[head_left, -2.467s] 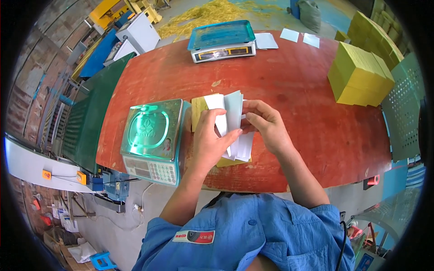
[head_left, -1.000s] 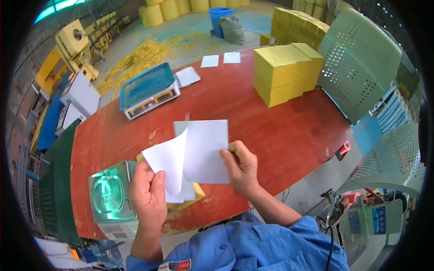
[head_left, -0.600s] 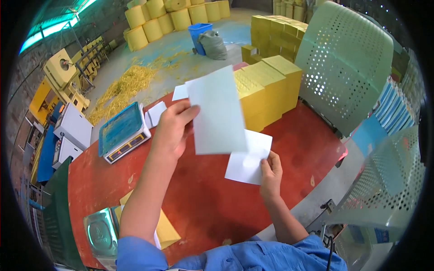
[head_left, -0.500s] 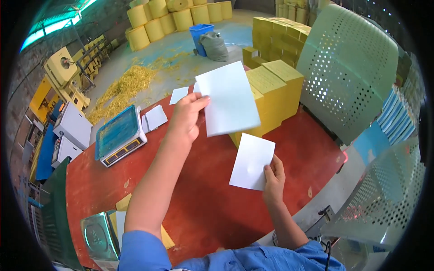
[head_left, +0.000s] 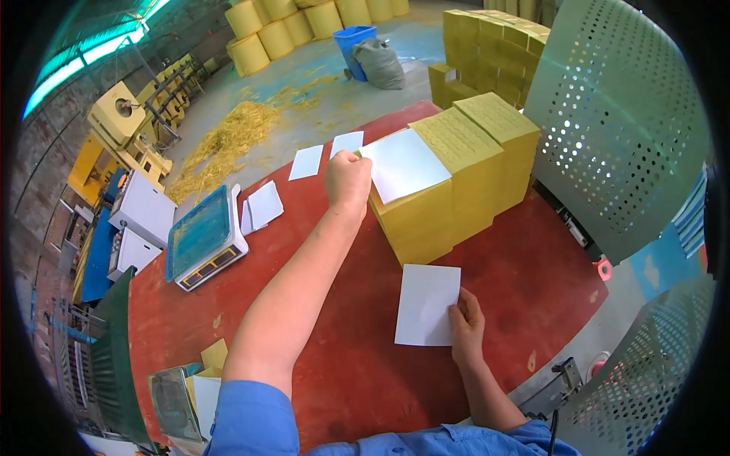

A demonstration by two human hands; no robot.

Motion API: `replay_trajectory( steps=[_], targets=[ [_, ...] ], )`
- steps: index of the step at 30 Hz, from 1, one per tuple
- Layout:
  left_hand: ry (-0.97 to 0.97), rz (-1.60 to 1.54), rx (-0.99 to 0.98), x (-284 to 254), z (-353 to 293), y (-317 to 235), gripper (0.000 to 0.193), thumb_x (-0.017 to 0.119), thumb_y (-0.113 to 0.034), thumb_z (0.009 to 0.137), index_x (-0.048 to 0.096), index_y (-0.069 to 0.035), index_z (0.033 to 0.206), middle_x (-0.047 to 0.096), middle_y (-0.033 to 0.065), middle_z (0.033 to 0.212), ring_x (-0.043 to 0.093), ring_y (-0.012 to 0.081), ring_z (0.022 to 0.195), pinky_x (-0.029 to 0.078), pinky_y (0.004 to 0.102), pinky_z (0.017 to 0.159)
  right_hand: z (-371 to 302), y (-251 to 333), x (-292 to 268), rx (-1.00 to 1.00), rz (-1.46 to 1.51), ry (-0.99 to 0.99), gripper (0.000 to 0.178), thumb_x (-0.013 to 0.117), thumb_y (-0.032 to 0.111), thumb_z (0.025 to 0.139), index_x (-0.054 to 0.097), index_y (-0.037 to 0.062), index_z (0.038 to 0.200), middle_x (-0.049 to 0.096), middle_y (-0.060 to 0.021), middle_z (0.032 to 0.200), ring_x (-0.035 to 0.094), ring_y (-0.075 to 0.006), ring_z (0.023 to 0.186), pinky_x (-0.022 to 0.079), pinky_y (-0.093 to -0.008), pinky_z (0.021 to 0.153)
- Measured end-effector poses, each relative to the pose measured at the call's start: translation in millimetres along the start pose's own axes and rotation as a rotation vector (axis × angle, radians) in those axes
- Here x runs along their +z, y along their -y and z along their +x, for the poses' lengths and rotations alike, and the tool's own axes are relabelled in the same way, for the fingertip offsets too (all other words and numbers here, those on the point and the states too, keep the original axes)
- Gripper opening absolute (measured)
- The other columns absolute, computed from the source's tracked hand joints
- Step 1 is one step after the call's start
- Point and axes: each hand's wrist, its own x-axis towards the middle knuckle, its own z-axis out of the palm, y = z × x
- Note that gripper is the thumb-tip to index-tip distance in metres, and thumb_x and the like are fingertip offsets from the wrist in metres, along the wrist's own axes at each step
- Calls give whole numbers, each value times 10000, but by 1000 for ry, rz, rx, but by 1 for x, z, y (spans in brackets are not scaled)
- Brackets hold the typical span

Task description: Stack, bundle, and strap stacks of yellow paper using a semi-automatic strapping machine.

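My left hand point(head_left: 349, 181) is closed in a pinch at the left corner of a white paper sheet point(head_left: 407, 163). That sheet lies at a slant over the top of the nearest of the tall yellow paper stacks point(head_left: 426, 224); whether it rests flat I cannot tell. Lower down, my right hand point(head_left: 468, 323) grips the right edge of a second white sheet point(head_left: 427, 304), thumb on top, above the red table point(head_left: 342, 319). Left of the stacks, several loose white sheets point(head_left: 306, 163) lie on the table, with more white sheets point(head_left: 264, 205) beside the scale.
A weighing scale point(head_left: 204, 239) with a blue pan stands at the table's left. A clear box point(head_left: 175, 399) with yellow and white papers is at the near left. Perforated chairs point(head_left: 620, 114) border the right side. Beyond are a blue bin point(head_left: 353, 45), a grey sack point(head_left: 379, 64) and yellow shreds point(head_left: 228, 144).
My left hand has moved the white sheet forward from mid-air down onto the nearest yellow stack. My right hand still holds its sheet, slightly lower in view. The whole view has shifted.
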Motion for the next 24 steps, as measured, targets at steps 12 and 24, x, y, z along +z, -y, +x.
replay_trajectory(
  steps=[12, 24],
  targets=[
    [14, 523, 701, 10, 5, -26, 254, 656, -238, 807, 668, -72, 999, 527, 177, 1326, 510, 331, 1205, 432, 440, 982, -2, 5, -2, 57, 36, 16, 374, 496, -18, 929, 511, -7, 1303, 628, -41, 1012, 572, -90, 901, 455, -244, 814],
    [545, 668, 754, 34, 34, -2, 351, 587, -420, 890, 691, -208, 1150, 443, 172, 1456, 357, 368, 1375, 297, 574, 1080, 7, 7, 6, 146, 135, 15, 361, 506, 4, 923, 533, -12, 1283, 614, -55, 1048, 563, -116, 928, 449, -254, 821]
  ],
)
